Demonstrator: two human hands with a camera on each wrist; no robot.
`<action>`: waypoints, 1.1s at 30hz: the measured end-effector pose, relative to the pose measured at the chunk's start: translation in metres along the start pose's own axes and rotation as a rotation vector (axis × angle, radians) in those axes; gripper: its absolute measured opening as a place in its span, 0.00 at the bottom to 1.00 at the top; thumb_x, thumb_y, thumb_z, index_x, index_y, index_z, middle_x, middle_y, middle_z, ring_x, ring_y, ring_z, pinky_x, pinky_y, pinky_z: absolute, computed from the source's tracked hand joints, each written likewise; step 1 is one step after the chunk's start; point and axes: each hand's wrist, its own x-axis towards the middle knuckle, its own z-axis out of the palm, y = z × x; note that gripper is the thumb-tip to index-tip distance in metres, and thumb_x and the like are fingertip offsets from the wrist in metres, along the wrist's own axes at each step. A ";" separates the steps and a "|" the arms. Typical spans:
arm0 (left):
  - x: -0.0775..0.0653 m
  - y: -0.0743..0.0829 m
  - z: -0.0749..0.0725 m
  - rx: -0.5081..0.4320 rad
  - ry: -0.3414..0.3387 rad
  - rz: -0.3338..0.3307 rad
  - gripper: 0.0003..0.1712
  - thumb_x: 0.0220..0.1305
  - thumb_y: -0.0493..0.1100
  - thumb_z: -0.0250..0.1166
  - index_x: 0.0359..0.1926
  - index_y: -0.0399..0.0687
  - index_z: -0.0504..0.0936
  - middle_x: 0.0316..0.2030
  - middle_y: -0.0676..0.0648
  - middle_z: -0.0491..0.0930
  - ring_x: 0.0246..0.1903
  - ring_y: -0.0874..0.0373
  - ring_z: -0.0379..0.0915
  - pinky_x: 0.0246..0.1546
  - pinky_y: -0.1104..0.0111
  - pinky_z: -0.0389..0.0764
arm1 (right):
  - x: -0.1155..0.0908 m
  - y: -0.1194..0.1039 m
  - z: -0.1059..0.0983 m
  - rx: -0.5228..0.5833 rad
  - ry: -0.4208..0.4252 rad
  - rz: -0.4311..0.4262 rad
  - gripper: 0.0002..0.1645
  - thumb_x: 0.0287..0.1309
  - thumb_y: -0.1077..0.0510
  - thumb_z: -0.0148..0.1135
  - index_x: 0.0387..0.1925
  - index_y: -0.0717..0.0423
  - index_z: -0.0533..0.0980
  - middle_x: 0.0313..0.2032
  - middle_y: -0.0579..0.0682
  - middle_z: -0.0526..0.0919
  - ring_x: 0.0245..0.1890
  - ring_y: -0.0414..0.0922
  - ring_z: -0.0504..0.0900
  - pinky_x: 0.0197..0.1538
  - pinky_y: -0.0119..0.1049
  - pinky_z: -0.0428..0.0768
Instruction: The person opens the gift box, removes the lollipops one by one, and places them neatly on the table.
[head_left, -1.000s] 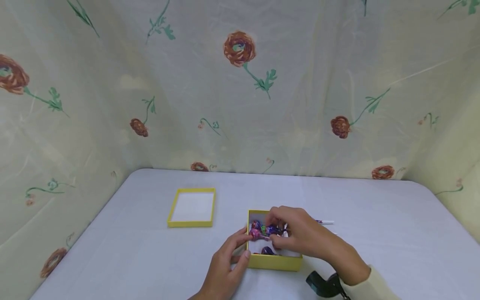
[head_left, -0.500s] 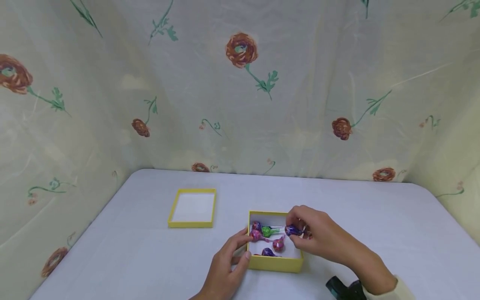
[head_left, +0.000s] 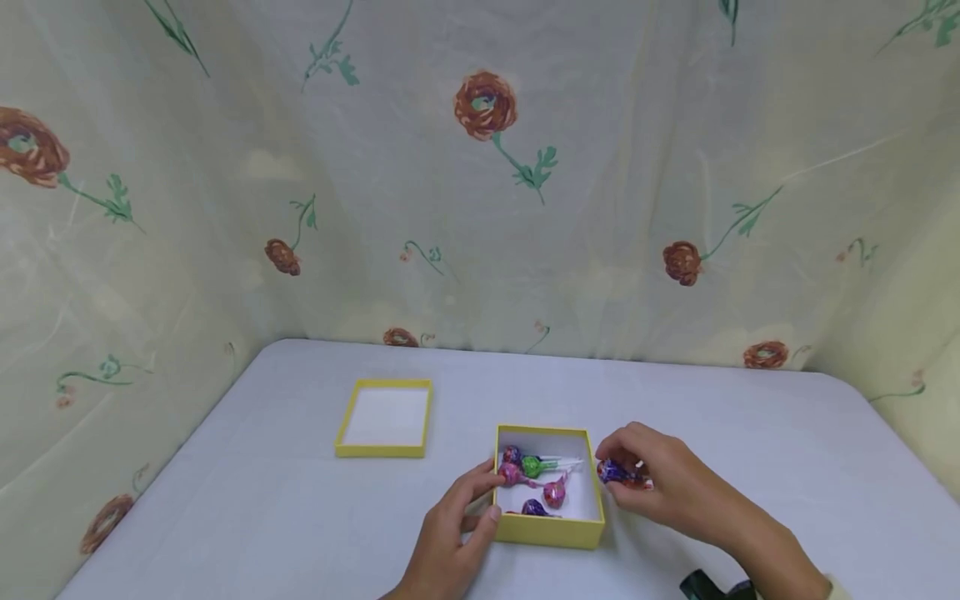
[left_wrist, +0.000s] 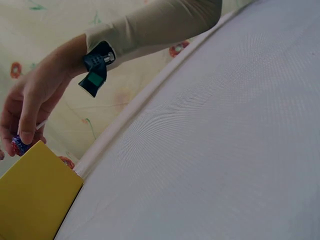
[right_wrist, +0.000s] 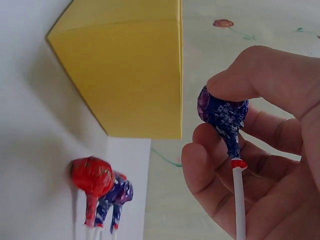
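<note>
Between thumb and fingers, my right hand (head_left: 663, 487) pinches a lollipop (right_wrist: 227, 111) by its blue and purple wrapped head; its white stick points down in the right wrist view. This hand is just right of the yellow box (head_left: 551, 533). My left hand (head_left: 453, 529) rests against the box's left side, its fairly straight fingers at the rim and thumb near the front corner. Inside the box lie several wrapped lollipops, among them a green lollipop (head_left: 534, 466), a pink lollipop (head_left: 555, 493) and a purple lollipop (head_left: 534, 507) partly hidden by the front wall.
On the table (head_left: 262, 517), a red lollipop (right_wrist: 92, 176) and blue-purple lollipops (right_wrist: 120, 191) lie beside the box, hidden in the head view. The yellow-rimmed lid (head_left: 386, 451) lies at the back left. A flowered curtain (head_left: 562, 250) stands behind the table.
My right hand has lifted the blue and purple lollipop out of the box and carried it rightward past the rim. My left hand stays at the box's left side.
</note>
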 end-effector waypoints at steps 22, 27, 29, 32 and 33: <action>-0.001 -0.001 0.001 0.002 -0.013 -0.010 0.17 0.71 0.40 0.56 0.58 0.46 0.73 0.67 0.45 0.65 0.61 0.51 0.68 0.48 0.71 0.81 | -0.019 0.025 0.004 -0.066 -0.100 0.083 0.12 0.50 0.59 0.72 0.37 0.45 0.80 0.32 0.36 0.73 0.32 0.33 0.71 0.31 0.29 0.77; -0.001 0.000 0.000 0.011 -0.013 -0.016 0.17 0.71 0.40 0.55 0.58 0.47 0.73 0.67 0.46 0.65 0.61 0.50 0.68 0.48 0.71 0.81 | -0.019 0.030 0.006 -0.082 -0.113 0.089 0.12 0.49 0.60 0.72 0.36 0.45 0.80 0.31 0.35 0.74 0.31 0.33 0.72 0.31 0.29 0.75; 0.000 0.000 -0.001 0.020 -0.017 -0.029 0.17 0.71 0.40 0.55 0.59 0.48 0.73 0.68 0.47 0.65 0.62 0.50 0.68 0.48 0.72 0.81 | -0.018 0.031 0.006 -0.087 -0.124 0.091 0.12 0.49 0.60 0.71 0.37 0.45 0.81 0.31 0.35 0.74 0.31 0.34 0.72 0.31 0.29 0.76; 0.001 0.001 -0.002 0.032 -0.030 -0.070 0.17 0.72 0.42 0.54 0.59 0.50 0.72 0.68 0.49 0.64 0.62 0.51 0.67 0.48 0.73 0.80 | -0.016 0.031 0.007 -0.083 -0.159 0.129 0.12 0.49 0.59 0.72 0.38 0.46 0.81 0.30 0.35 0.74 0.31 0.34 0.72 0.31 0.28 0.76; 0.001 0.001 -0.002 0.036 -0.034 -0.071 0.17 0.72 0.42 0.54 0.59 0.50 0.72 0.68 0.48 0.64 0.62 0.51 0.67 0.48 0.73 0.80 | -0.016 0.030 0.007 -0.078 -0.172 0.145 0.12 0.50 0.59 0.72 0.38 0.46 0.81 0.30 0.36 0.75 0.31 0.35 0.72 0.31 0.28 0.76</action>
